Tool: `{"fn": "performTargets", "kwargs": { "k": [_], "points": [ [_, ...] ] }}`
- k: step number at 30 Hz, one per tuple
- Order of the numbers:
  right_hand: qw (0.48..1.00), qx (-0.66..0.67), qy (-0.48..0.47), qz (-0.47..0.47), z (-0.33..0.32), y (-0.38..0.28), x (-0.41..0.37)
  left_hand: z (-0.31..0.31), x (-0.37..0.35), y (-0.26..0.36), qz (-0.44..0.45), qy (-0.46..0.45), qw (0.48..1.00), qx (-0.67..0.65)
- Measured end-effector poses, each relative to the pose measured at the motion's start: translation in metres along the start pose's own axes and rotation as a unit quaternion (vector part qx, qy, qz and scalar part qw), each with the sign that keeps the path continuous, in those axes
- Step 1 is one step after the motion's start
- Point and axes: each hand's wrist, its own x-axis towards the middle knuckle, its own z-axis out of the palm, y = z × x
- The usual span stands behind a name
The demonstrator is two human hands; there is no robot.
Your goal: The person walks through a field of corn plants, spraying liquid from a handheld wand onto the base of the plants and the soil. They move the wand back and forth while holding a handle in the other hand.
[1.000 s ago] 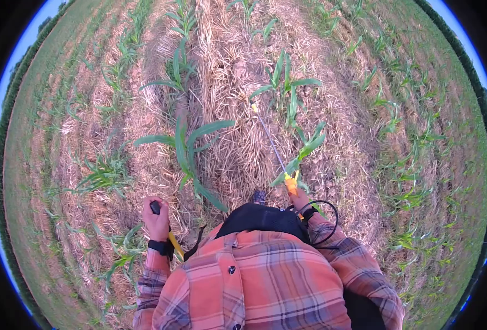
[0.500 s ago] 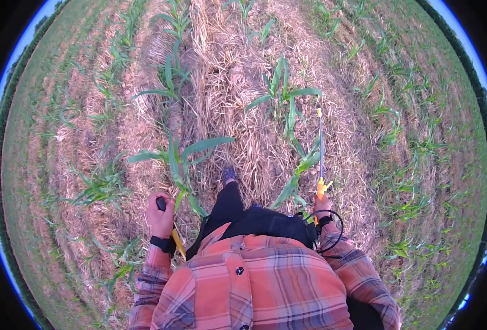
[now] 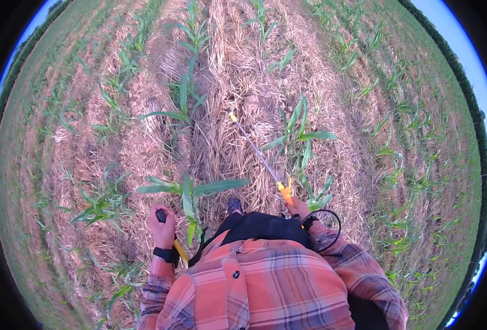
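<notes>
At the lower left, my left hand [image 3: 163, 230] is closed round the black grip of a yellow lever [image 3: 180, 251], which runs down beside my body. My right hand [image 3: 298, 209] wraps round the yellow-orange handle of a spray wand [image 3: 285, 193]. The wand's thin metal tube slants up and left, and its yellow nozzle [image 3: 233, 117] is over the straw between two plant rows. A black hose [image 3: 339, 225] loops by my right wrist. Close to my left hand stands a green leafy plant [image 3: 187, 192]; another plant [image 3: 298, 132] is right of the tube.
Rows of young green plants [image 3: 184, 104] run ahead through soil covered with dry straw [image 3: 243, 71]. My shoe [image 3: 234, 205] shows on the ground beside the near left plant. More plants [image 3: 97, 203] grow at the left, and a dark tree line borders the field.
The wand has swung left, from upright beside the right plant to a slant across the gap between rows. My right hand has moved left with it. The plants appear lower in view.
</notes>
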Motion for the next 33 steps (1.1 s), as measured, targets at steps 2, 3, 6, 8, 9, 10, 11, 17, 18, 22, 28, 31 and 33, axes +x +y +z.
{"fn": "performTargets", "kwargs": {
  "k": [2, 3, 6, 8, 9, 10, 11, 17, 18, 22, 28, 31, 33],
  "points": [
    [0.999, -0.017, -0.016, -0.040, -0.002, -0.037, 0.015, -0.005, 0.015, -0.004, 0.022, 0.019, 0.999, -0.026],
    [0.996, -0.033, -0.037, -0.077, -0.002, -0.053, 0.020, -0.006, 0.019, -0.002, 0.016, 0.019, 1.000, -0.013],
    [0.988, 0.037, -0.129, -0.070, -0.001, -0.089, 0.029, -0.006, 0.027, 0.005, -0.008, 0.023, 1.000, 0.000],
    [0.986, -0.024, -0.122, -0.113, -0.010, -0.111, 0.036, -0.003, 0.033, 0.010, -0.019, 0.026, 0.999, -0.004],
    [0.978, -0.042, -0.154, -0.131, -0.009, -0.112, 0.044, -0.003, 0.035, 0.012, -0.017, 0.032, 0.999, -0.016],
    [0.969, -0.059, -0.189, -0.147, -0.008, -0.112, 0.048, -0.003, 0.036, 0.011, -0.017, 0.037, 0.999, -0.026],
    [0.964, -0.073, -0.194, -0.169, -0.008, -0.112, 0.054, -0.003, 0.039, 0.009, -0.022, 0.035, 0.999, -0.024],
    [0.971, -0.073, -0.180, -0.140, -0.012, -0.123, 0.088, 0.003, 0.055, 0.016, -0.029, 0.066, 0.997, -0.023],
    [0.977, -0.091, -0.145, -0.131, -0.013, -0.122, 0.095, 0.006, 0.058, 0.023, -0.036, 0.075, 0.996, -0.023],
    [0.988, 0.065, -0.129, -0.045, -0.040, -0.121, 0.130, 0.026, 0.083, 0.036, -0.031, 0.094, 0.995, -0.003],
    [0.986, 0.146, -0.050, 0.066, -0.083, -0.067, 0.191, 0.088, 0.146, 0.066, -0.024, 0.056, 0.997, 0.041],
    [0.955, 0.258, 0.007, 0.145, -0.114, -0.048, 0.220, 0.118, 0.182, 0.077, 0.014, 0.035, 0.996, 0.084],
    [0.946, 0.264, 0.067, 0.174, -0.133, -0.035, 0.233, 0.141, 0.203, 0.088, 0.032, 0.020, 0.994, 0.098]
  ]
}}
